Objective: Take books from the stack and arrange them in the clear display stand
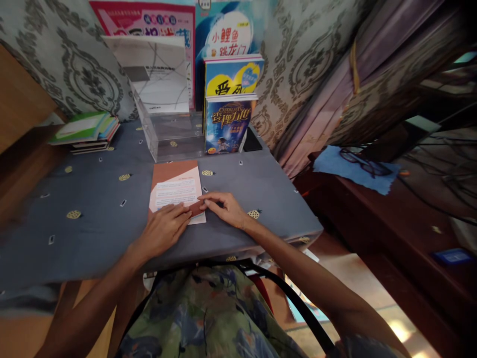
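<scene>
Head view: booklet (176,190) on table (104,199), near side; left hand (164,227) flat on it, right hand (224,208) curled at right edge, pinch unclear. Likely light, bendable; best held by edges.

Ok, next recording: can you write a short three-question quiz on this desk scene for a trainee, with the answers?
1. True or false: the left hand lies across the brown-and-white booklet, and the right hand is at its right-hand edge.
2. Fill in the blank: from the wearer's view, the green-topped stack lies to the ____ of the clear holder.
3. Which of these lies on the blue cloth?
A) the booklet
B) the glasses
C) the green-topped stack

Key: 1. True; 2. left; 3. B
</scene>
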### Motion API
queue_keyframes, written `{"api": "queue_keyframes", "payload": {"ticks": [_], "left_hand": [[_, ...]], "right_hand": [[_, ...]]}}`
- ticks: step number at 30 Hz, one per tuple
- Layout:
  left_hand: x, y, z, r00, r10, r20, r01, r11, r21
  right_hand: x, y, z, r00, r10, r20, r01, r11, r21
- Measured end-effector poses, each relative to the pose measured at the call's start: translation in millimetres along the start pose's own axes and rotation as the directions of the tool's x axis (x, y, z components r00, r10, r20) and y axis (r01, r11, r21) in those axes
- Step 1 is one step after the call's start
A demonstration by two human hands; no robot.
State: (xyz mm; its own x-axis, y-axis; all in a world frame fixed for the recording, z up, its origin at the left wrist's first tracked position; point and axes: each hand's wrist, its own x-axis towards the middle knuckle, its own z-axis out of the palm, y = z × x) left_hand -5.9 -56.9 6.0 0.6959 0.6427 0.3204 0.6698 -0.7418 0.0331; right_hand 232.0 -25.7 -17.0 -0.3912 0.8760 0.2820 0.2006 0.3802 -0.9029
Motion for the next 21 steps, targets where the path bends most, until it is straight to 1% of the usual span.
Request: {"api": "queue_keyframes", "payload": {"ticks": [7, 12, 15, 18, 21], "left_hand": [[0.2, -0.2, -1.6, 1.0, -0.012, 0.012, 0.012, 1.0, -0.004], [-2.4, -0.5, 2.0, 1.0, -0.005, -0.014, 0.005, 1.0, -0.015], [-5.0, 1.5, 7.4, 0.999, 0.002, -0.045, -0.002, 1.0, -0.01], [-7.3, 3.5, 12.4, 0.997, 0.015, -0.07, -0.015, 1.0, 0.003], [-8.9, 4.6, 14.6, 0.997, 0.007, -0.073, -0.006, 1.0, 0.01]], "right_hand": [[0.5, 1.4, -1.1, 0.998, -0.055, -0.007, 0.055, 0.998, -0.02], [-3.3, -1.9, 0.1, 0.995, -0.101, -0.023, 0.101, 0.995, -0.022], [-12.1, -7.3, 0.5, 0.992, -0.126, -0.017, 0.124, 0.988, -0.09], [-23.4, -13.3, 0.8, 0.988, -0.15, 0.026, 0.152, 0.967, -0.207], [-32.6, -16.7, 1.8, 0.968, -0.237, 0.086, 0.252, 0.901, -0.353]]}}
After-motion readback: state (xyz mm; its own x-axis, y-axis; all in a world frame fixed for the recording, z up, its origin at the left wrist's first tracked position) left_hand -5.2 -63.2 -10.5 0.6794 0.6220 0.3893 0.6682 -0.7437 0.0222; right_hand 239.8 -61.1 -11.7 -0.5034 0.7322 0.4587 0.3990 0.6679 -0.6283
